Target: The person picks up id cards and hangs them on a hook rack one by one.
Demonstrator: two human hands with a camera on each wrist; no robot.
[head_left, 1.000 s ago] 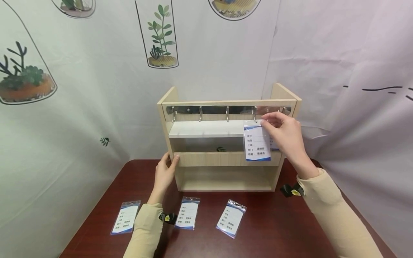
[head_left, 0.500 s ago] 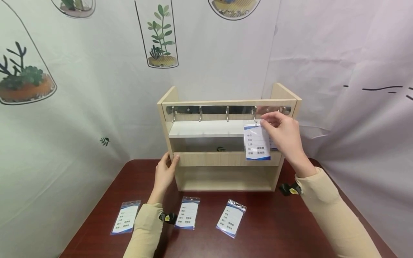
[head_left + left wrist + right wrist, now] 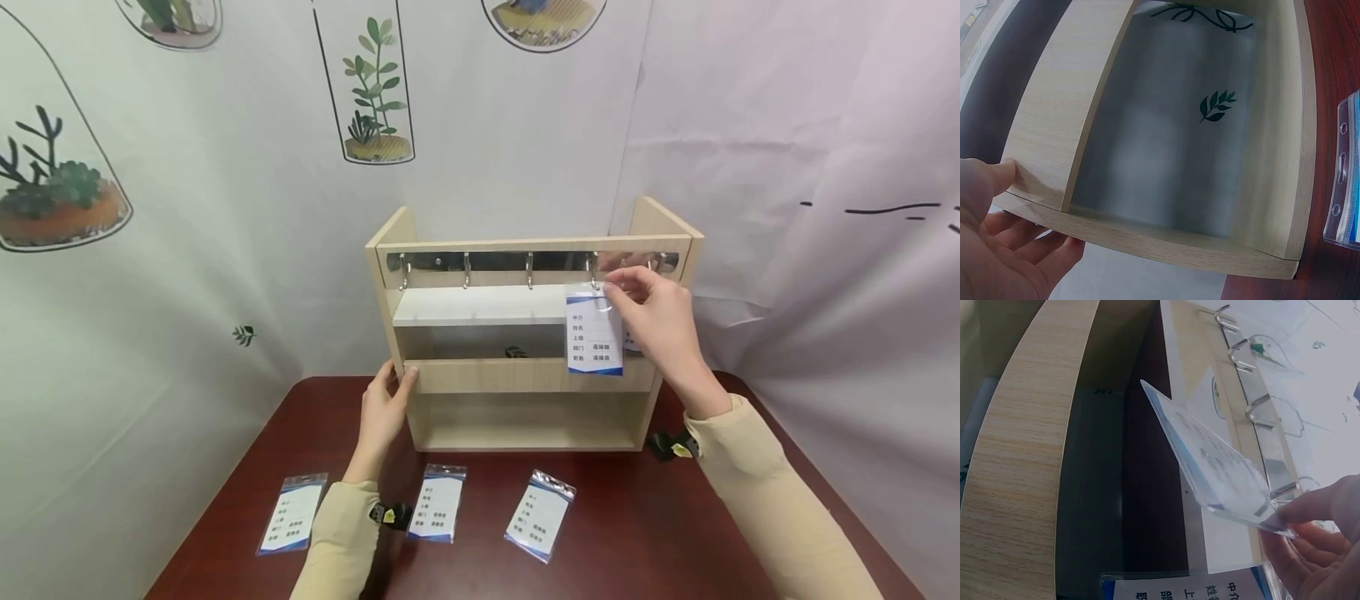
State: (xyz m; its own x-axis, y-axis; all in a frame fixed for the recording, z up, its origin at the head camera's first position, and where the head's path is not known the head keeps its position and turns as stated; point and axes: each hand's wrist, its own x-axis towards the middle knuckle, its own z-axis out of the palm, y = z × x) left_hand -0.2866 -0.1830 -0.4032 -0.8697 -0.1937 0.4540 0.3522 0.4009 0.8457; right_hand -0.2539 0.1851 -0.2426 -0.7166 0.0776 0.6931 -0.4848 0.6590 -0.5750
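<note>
My right hand (image 3: pixel 656 321) pinches the top right corner of a clear-sleeved badge card (image 3: pixel 594 335), whose top edge is right at the fourth hook (image 3: pixel 595 271) of a metal rail. In the right wrist view the card (image 3: pixel 1210 456) slants outward from thumb and fingers. A second badge card (image 3: pixel 1191 587) hangs below it near the rack's right end, mostly hidden by my hand in the head view. My left hand (image 3: pixel 384 412) grips the left side of the wooden shelf (image 3: pixel 525 375), thumb on the front board and fingers behind the side panel (image 3: pixel 1147 240).
Three badge cards lie on the dark red table (image 3: pixel 600 533): a left card (image 3: pixel 292 514), a middle card (image 3: pixel 437 504) and a right card (image 3: pixel 540 515). Bare hooks (image 3: pixel 467 271) line the rail's left part. A printed cloth (image 3: pixel 517 150) hangs behind the shelf.
The head view has shifted slightly. The right hand and its badge card have moved a little left and up against the shelf. The left hand keeps its grip in the same place.
</note>
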